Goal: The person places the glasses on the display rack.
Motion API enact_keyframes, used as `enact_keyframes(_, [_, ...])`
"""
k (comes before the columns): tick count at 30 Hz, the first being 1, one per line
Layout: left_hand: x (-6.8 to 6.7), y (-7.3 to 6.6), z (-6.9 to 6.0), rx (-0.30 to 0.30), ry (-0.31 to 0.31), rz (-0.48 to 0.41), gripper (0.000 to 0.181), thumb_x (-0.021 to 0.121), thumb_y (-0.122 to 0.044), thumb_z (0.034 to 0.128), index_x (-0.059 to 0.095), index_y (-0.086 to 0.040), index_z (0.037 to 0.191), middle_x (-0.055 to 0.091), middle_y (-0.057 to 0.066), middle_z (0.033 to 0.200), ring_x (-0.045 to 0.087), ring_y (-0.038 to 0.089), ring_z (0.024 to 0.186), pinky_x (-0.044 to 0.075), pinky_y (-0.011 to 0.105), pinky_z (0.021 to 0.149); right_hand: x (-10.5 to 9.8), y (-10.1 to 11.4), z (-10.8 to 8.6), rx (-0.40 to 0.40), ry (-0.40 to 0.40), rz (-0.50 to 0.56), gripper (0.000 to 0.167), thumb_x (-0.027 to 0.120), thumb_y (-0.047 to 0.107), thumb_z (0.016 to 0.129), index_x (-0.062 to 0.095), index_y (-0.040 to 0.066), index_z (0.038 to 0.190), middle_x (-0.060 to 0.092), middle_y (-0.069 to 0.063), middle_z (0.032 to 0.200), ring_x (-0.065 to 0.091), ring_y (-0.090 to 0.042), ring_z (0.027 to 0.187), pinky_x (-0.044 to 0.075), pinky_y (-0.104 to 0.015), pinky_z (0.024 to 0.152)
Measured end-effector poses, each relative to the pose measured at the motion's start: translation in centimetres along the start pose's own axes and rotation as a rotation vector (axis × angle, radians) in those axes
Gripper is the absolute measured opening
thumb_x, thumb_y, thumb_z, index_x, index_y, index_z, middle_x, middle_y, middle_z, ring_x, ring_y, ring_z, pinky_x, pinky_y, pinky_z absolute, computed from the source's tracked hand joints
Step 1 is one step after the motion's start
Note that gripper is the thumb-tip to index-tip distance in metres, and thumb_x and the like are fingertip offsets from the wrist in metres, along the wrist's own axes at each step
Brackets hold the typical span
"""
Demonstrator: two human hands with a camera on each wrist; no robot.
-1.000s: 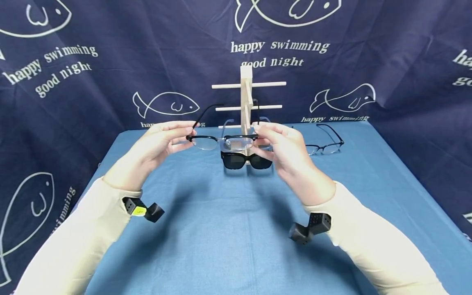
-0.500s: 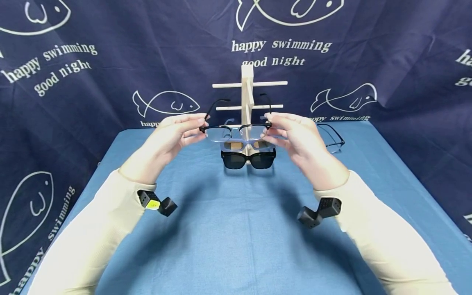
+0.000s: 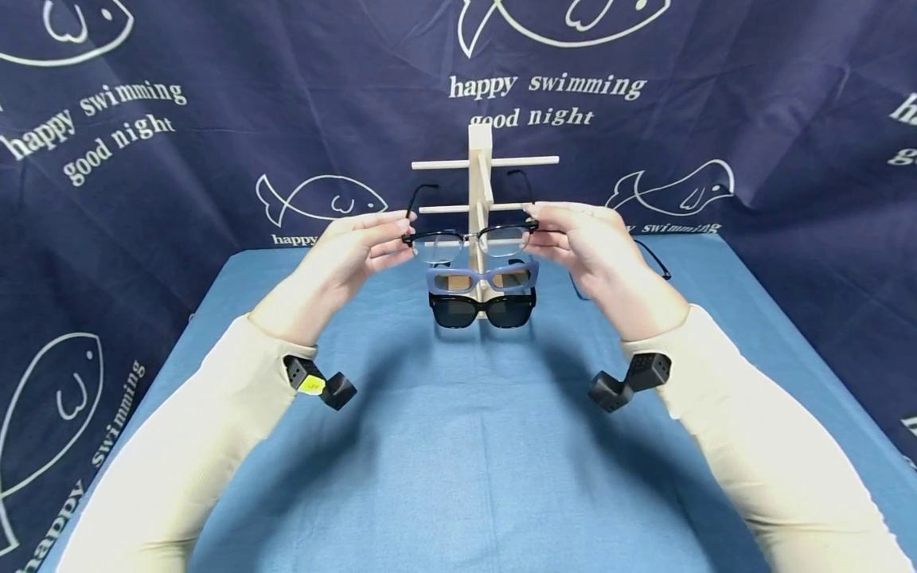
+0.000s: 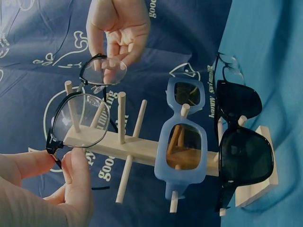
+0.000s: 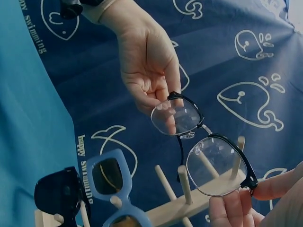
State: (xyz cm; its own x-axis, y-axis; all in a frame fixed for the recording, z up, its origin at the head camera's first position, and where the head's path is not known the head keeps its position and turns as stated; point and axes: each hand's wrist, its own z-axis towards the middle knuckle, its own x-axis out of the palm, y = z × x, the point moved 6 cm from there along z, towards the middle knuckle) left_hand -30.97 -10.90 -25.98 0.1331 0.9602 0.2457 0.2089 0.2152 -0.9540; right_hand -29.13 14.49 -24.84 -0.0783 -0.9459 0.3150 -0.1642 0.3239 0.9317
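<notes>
Between my two hands is a pair of clear-lens eyeglasses (image 3: 437, 248) with black browline rims and thin metal lower rims. My left hand (image 3: 365, 248) pinches one end at the hinge, and my right hand (image 3: 591, 247) pinches the other. The temples are unfolded and point away, toward the wooden display stand (image 3: 479, 147). In the head view the glasses hang in front of the stand, level with its lower middle. Below them on the stand sit blue-framed sunglasses (image 3: 450, 280) with amber lenses. Black sunglasses (image 3: 454, 312) are lowest.
Thin pegs stick out sideways from the stand; the top peg (image 3: 526, 161) carries no glasses. Another pair of eyeglasses (image 3: 655, 259) lies on the blue cloth (image 3: 458, 446) at right, partly behind my right hand. A dark fish-print curtain (image 3: 322, 103) hangs behind.
Both hands have moved the eyeglasses up and to the right, in line with the stand. The blue sunglasses, earlier overlapped by them, now show in full.
</notes>
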Motion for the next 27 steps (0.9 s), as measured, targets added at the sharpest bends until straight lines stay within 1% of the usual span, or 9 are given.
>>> enact_keyframes(3, [0.5, 0.1, 0.4, -0.005, 0.008, -0.007, 0.045, 0.056, 0.0, 0.0947, 0.047, 0.006, 0.138, 0.067, -0.003, 0.091, 0.064, 0.01, 0.074, 0.059, 0.021, 0.078, -0.4, -0.1, 0.4, 0.018, -0.012, 0.014, 0.01, 0.065, 0.001, 0.09, 0.072, 0.008, 0.085, 0.067, -0.001, 0.074, 0.064, -0.012, 0.06, 0.061, -0.024, 0.07])
enact_keyframes(5, [0.8, 0.2, 0.7, -0.007, 0.011, -0.007, 0.047, 0.055, 0.001, 0.0951, 0.044, 0.006, 0.14, 0.067, -0.004, 0.088, 0.064, 0.009, 0.072, 0.059, 0.02, 0.076, -0.6, -0.2, 0.6, 0.028, -0.026, 0.021, 0.011, 0.065, 0.001, 0.089, 0.071, 0.008, 0.084, 0.066, -0.001, 0.075, 0.063, -0.012, 0.059, 0.061, -0.024, 0.07])
enact_keyframes(9, [1.1, 0.3, 1.3, -0.007, 0.017, -0.017, 0.049, 0.056, 0.001, 0.0946, 0.043, 0.007, 0.141, 0.067, -0.004, 0.087, 0.064, 0.009, 0.07, 0.059, 0.02, 0.075, -1.1, -0.3, 1.0, 0.031, -0.05, 0.017, 0.012, 0.065, 0.001, 0.089, 0.07, 0.009, 0.083, 0.066, -0.001, 0.076, 0.062, -0.012, 0.059, 0.061, -0.025, 0.07])
enact_keyframes(13, [1.2, 0.5, 1.8, -0.001, 0.013, -0.004, 0.046, 0.056, 0.0, 0.095, 0.045, 0.007, 0.139, 0.067, -0.005, 0.085, 0.063, 0.008, 0.069, 0.059, 0.02, 0.074, -1.3, -0.4, 1.5, 0.035, -0.045, 0.006, 0.01, 0.064, 0.001, 0.09, 0.07, 0.008, 0.085, 0.066, 0.0, 0.078, 0.062, -0.013, 0.062, 0.061, -0.026, 0.072])
enact_keyframes(16, [1.2, 0.7, 2.2, -0.011, 0.004, -0.004, 0.045, 0.056, 0.0, 0.095, 0.046, 0.006, 0.138, 0.067, -0.005, 0.086, 0.063, 0.009, 0.069, 0.059, 0.019, 0.074, -1.4, -0.6, 1.9, 0.045, -0.044, -0.001, 0.009, 0.064, 0.001, 0.09, 0.069, 0.008, 0.086, 0.065, 0.0, 0.078, 0.062, -0.013, 0.063, 0.061, -0.026, 0.074])
enact_keyframes(18, [1.1, 0.9, 2.5, -0.023, 0.001, -0.001, 0.046, 0.057, -0.001, 0.0947, 0.046, 0.005, 0.139, 0.066, -0.005, 0.088, 0.063, 0.009, 0.07, 0.059, 0.02, 0.075, -1.5, -0.8, 2.1, 0.05, -0.05, -0.003, 0.009, 0.064, 0.001, 0.09, 0.068, 0.008, 0.085, 0.065, 0.0, 0.077, 0.062, -0.013, 0.063, 0.061, -0.026, 0.074])
enact_keyframes(22, [1.1, 1.3, 3.0, -0.039, -0.003, 0.01, 0.046, 0.058, -0.001, 0.0941, 0.048, 0.004, 0.138, 0.066, -0.004, 0.093, 0.063, 0.01, 0.073, 0.058, 0.023, 0.083, -1.8, -1.0, 2.2, 0.05, -0.068, -0.012, 0.009, 0.065, 0.002, 0.09, 0.068, 0.008, 0.085, 0.065, 0.0, 0.077, 0.063, -0.013, 0.062, 0.061, -0.026, 0.074])
enact_keyframes(25, [1.1, 1.4, 3.3, -0.044, -0.006, 0.012, 0.045, 0.059, -0.001, 0.094, 0.049, 0.003, 0.138, 0.066, -0.004, 0.093, 0.063, 0.01, 0.074, 0.056, 0.025, 0.089, -1.9, -1.1, 2.2, 0.048, -0.07, -0.012, 0.007, 0.065, 0.002, 0.09, 0.068, 0.008, 0.087, 0.065, -0.001, 0.078, 0.063, -0.013, 0.062, 0.061, -0.026, 0.074])
enact_keyframes(27, [1.1, 1.5, 3.4, -0.046, -0.003, 0.016, 0.045, 0.059, -0.002, 0.0942, 0.049, 0.003, 0.138, 0.066, -0.004, 0.093, 0.063, 0.01, 0.073, 0.056, 0.026, 0.089, -2.0, -1.1, 2.2, 0.047, -0.069, -0.009, 0.007, 0.065, 0.002, 0.09, 0.067, 0.008, 0.087, 0.065, -0.001, 0.078, 0.064, -0.013, 0.063, 0.061, -0.026, 0.075])
